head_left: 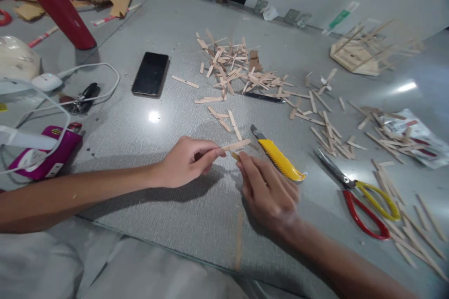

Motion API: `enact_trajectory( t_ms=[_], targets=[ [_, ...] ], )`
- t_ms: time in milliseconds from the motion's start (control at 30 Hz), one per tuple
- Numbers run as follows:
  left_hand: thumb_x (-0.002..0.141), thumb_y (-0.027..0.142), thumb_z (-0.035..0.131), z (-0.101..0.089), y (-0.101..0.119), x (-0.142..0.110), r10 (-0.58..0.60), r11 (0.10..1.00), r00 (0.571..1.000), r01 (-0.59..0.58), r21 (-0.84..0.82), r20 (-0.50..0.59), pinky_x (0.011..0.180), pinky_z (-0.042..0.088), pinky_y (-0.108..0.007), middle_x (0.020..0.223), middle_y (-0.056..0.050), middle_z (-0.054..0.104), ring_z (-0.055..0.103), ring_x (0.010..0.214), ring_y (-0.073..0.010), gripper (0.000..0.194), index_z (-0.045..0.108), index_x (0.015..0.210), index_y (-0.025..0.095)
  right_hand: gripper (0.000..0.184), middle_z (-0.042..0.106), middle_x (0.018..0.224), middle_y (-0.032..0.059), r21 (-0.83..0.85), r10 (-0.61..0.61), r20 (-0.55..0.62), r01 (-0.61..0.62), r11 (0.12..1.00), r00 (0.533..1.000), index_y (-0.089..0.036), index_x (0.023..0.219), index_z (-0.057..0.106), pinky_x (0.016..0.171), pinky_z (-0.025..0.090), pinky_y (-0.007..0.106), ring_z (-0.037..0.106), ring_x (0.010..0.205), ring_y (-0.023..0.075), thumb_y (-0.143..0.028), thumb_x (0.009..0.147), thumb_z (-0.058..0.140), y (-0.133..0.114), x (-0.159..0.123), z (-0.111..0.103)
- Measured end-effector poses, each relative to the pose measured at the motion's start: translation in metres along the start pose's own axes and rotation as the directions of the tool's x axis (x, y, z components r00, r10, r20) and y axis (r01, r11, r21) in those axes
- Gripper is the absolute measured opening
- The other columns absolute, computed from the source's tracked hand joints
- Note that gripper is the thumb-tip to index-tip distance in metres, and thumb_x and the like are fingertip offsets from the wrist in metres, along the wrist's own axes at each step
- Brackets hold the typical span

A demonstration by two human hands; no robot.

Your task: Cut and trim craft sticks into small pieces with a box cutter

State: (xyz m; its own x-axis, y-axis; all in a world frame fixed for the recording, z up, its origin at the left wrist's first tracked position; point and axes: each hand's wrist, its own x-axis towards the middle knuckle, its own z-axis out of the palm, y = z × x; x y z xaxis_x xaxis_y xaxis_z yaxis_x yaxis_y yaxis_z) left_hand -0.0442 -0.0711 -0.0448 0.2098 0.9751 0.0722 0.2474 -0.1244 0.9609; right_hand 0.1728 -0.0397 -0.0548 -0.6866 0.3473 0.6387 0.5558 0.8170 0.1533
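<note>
My left hand (191, 161) pinches a short wooden craft stick (240, 144) between thumb and forefinger, its rounded end pointing right. Just below that stick, my right hand (266, 187) is closed on a small yellowish piece (235, 155), whose kind I cannot make out. The piece's tip is close to the stick; whether they touch is unclear. A yellow utility knife (278, 156) lies just beyond my right hand. Scissors (346, 181) with one red and one yellow handle lie farther right. Several loose craft sticks (235, 125) lie just past my fingertips.
A heap of wooden sticks (228, 58) spreads across the table (175, 219). At the left are a black phone (150, 74), a white mouse (47, 82), cables and a purple box (47, 152). A red post (58, 7) stands behind; a stick frame (358, 58) is at the far right.
</note>
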Motion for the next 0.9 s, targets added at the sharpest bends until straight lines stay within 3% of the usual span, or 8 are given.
enact_trajectory(
  t_ms=[200, 900],
  targets=[
    [0.103, 0.03, 0.047, 0.0, 0.0011, 0.0003, 0.059, 0.996, 0.998, -0.058, 0.073, -0.016, 0.047, 0.033, -0.017, 0.054, 0.004, 0.052, 0.041, 0.047, -0.0052, 0.04, 0.064, 0.071, 0.014, 0.029, 0.076, 0.091, 0.0067, 0.003, -0.01, 0.047, 0.009, 1.0, 0.999, -0.006, 0.122, 0.065, 0.072, 0.05, 0.027, 0.069, 0.073, 0.0145, -0.008, 0.092, 0.069, 0.0012, -0.0037, -0.001],
    [0.103, 0.023, 0.048, 0.0005, -0.0043, 0.0, 0.187, 0.966, 0.982, -0.182, 0.182, -0.01, 0.048, 0.032, -0.017, 0.054, 0.006, 0.051, 0.04, 0.045, -0.0042, 0.037, 0.059, 0.069, 0.015, 0.028, 0.077, 0.09, 0.0065, -0.014, -0.01, 0.028, 0.011, 1.0, 1.0, -0.005, 0.119, 0.065, 0.07, 0.05, 0.027, 0.068, 0.072, 0.0141, -0.01, 0.091, 0.071, -0.0009, -0.0036, -0.0002]
  ],
)
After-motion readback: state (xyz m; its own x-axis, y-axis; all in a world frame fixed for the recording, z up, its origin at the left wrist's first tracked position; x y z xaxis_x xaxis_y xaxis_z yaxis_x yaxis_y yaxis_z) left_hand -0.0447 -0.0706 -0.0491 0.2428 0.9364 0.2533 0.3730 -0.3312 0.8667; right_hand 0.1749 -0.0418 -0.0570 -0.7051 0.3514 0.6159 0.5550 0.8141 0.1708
